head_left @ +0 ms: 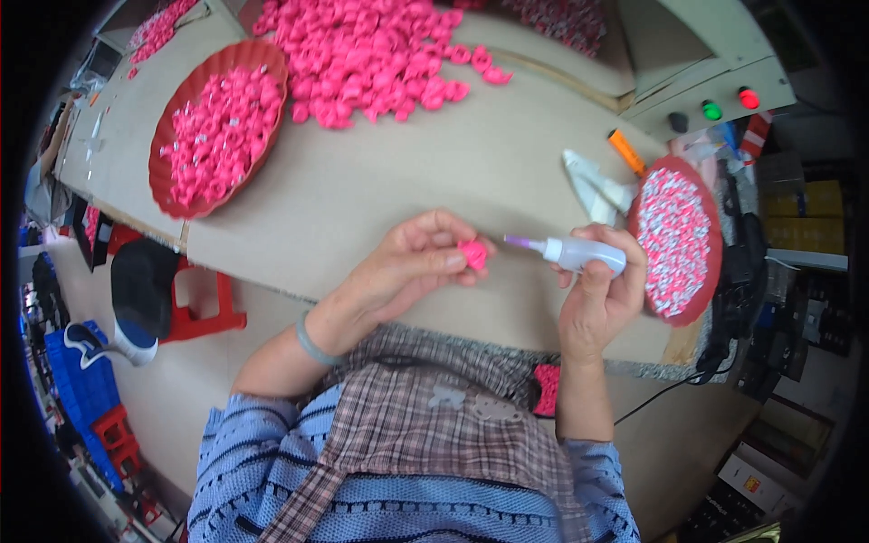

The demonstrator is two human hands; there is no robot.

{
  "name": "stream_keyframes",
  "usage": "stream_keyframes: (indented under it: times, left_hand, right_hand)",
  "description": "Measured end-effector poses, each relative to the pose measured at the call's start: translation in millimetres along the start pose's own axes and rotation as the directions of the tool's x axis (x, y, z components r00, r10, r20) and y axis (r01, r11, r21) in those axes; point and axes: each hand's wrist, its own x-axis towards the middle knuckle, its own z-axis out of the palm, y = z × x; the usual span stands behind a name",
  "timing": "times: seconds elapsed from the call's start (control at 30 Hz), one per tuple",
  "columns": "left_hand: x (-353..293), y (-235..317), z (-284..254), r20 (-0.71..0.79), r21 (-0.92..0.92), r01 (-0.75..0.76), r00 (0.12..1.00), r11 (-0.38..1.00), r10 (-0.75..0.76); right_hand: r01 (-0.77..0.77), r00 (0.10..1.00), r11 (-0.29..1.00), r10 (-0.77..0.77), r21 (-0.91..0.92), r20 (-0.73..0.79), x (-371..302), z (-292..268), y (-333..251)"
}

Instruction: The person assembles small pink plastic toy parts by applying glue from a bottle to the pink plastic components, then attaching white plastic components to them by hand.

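Note:
Between the fingertips of my left hand (412, 262) is a small glossy pink piece (473, 254), rounded like a little shell; its exact kind I cannot make out. My right hand (602, 294) grips a translucent white squeeze bottle (587, 256) with a thin purple nozzle. The bottle lies nearly level, its tip pointing left at the pink piece with a small gap between them. Both hands are above the near part of the table (407, 172).
A red fluted tray (161, 185) of pink pieces stands at left beside a big pink heap (362, 54). On the right, another red tray (711, 244) holds small pink and white bits. Near it lie an orange marker (626, 152) and a white tool (588, 185). A box with lit buttons (712, 109) stands behind.

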Motion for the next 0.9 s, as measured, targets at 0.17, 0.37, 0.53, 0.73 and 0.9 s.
stream_keyframes:
  times: [0.17,0.37,0.53,0.73,0.9]
  left_hand:
    - [-3.8,-2.9,-6.3,0.039,-0.038,0.036,0.999,0.999,-0.034]
    - [-2.4,1.3,-4.2,0.064,-0.025,0.048,0.997,0.999,-0.046]
    - [0.2,1.5,-4.8,0.081,-0.017,0.062,0.995,0.998,-0.060]
    - [0.4,1.2,-5.8,0.085,-0.038,0.049,0.995,0.998,-0.046]
    - [-0.3,1.2,-5.1,0.105,-0.016,0.040,0.994,0.999,-0.038]
  right_hand:
    - [-0.116,0.993,0.993,0.116,-0.028,0.020,56.7,10.3,6.8]
    - [-0.266,0.964,0.935,0.261,-0.234,-0.053,151.3,25.0,59.0]
    - [0.047,0.999,0.596,-0.012,-0.802,0.050,237.2,21.6,109.1]
    - [0.150,0.988,0.249,-0.015,-0.957,0.151,273.3,40.0,128.1]
    - [0.221,0.975,0.138,-0.048,-0.965,0.216,286.7,33.5,143.5]
